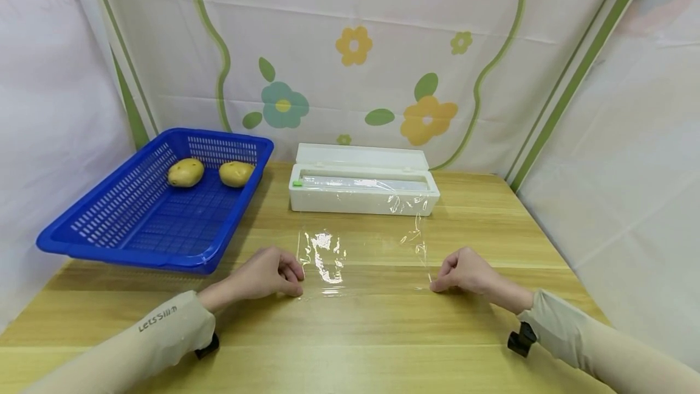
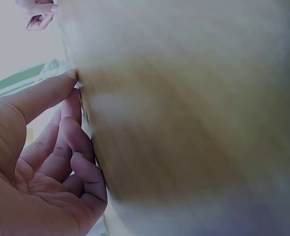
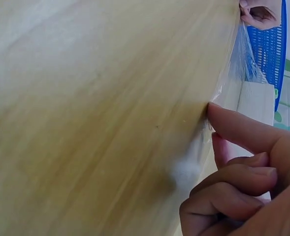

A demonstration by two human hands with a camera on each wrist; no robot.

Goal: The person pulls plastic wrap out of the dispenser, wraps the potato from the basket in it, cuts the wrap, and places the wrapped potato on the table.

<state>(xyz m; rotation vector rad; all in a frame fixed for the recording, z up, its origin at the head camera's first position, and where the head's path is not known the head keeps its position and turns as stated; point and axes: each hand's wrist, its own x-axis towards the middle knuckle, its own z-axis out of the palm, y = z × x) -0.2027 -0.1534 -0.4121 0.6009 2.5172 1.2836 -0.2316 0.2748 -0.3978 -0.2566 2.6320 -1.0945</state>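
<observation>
A clear sheet of plastic wrap (image 1: pixel 366 260) stretches from a white dispenser box (image 1: pixel 363 202) toward the front, low over the wooden table. My left hand (image 1: pixel 270 273) pinches its near left corner between thumb and index finger. The near right corner is pinched the same way by my right hand (image 1: pixel 465 271). In the left wrist view, the left thumb and index fingertips (image 2: pixel 75 78) meet at the film's edge. The right wrist view shows the film (image 3: pixel 243 59) running between both hands. Inside the box, its lid (image 1: pixel 361 155) raised, lies the wrap roll (image 1: pixel 366 183).
A blue plastic basket (image 1: pixel 180 224) with slotted sides stands at the left, holding two potatoes, one at its left (image 1: pixel 186 172) and one by its right wall (image 1: pixel 236 174). Behind the box hangs a flowered cloth (image 1: pixel 328 5). The wooden table (image 1: pixel 339 351) extends toward me.
</observation>
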